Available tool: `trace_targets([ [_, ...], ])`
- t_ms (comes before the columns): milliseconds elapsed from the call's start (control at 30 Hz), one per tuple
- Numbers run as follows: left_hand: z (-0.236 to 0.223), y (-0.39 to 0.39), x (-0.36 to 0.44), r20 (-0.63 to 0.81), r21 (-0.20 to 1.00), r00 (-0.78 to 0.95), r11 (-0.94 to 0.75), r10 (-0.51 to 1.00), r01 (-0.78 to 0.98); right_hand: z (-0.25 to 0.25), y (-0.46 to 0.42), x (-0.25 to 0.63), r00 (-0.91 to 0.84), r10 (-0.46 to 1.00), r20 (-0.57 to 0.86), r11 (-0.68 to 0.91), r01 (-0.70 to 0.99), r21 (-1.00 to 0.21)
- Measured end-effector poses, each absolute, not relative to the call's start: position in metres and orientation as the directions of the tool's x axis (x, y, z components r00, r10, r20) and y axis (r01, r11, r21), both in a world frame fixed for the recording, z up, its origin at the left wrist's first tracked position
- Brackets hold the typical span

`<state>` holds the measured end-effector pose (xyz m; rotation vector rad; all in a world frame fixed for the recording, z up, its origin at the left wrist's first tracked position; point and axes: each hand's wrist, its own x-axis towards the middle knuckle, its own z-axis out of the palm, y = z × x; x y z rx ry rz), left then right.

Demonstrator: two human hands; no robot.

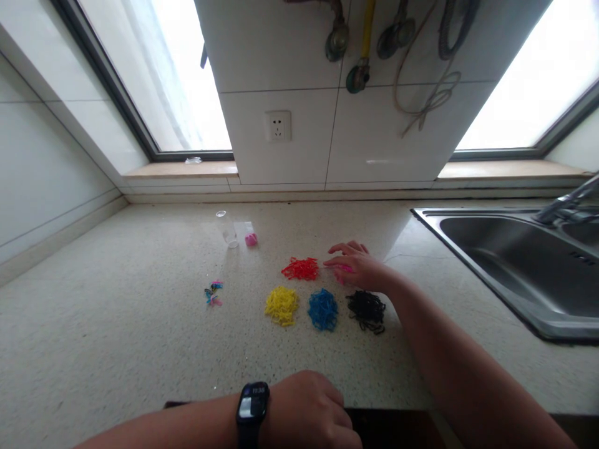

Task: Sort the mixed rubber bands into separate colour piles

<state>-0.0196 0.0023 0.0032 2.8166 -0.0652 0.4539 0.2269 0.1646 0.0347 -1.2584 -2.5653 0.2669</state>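
My right hand (pixel 358 267) is over a pile of pink bands (pixel 344 269), palm down, with its fingers stretched out and apart. It covers most of that pile. Close by lie piles of small elastic bands: red (pixel 300 269), yellow (pixel 281 305), blue (pixel 322 309) and black (pixel 366 310). At the counter's front edge, my left hand (pixel 311 408) is closed with its knuckles up; anything inside it is hidden. Further left sits a small mixed-colour cluster of bands (pixel 214 293).
A clear plastic cup (pixel 228 229) stands toward the back left beside a small clear bag with something pink (pixel 251 239). A steel sink (pixel 505 262) with a tap (pixel 568 202) is at the right. Behind the counter (pixel 140 337) rises a tiled wall with a socket (pixel 278 126).
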Motion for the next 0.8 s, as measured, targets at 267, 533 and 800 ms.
trace_targets([
  [267,-0.0019,0.0024,-0.0182,0.359,0.269,0.933,-0.957,-0.001,-0.105,0.0444,0.161,0.2239,-0.565,0.81,0.158,0.584,0.751,-0.308],
  [533,-0.0074,0.0014,-0.0168,0.345,0.263,0.939,-0.96,0.002,-0.094,0.0411,0.1623,0.224,-0.603,0.789,0.118,0.607,0.735,-0.301],
  [800,-0.0025,0.0019,-0.0168,0.288,0.252,0.958,-0.965,0.0,-0.076,0.0402,0.1649,0.23,-0.578,0.79,0.204,0.613,0.731,-0.3],
])
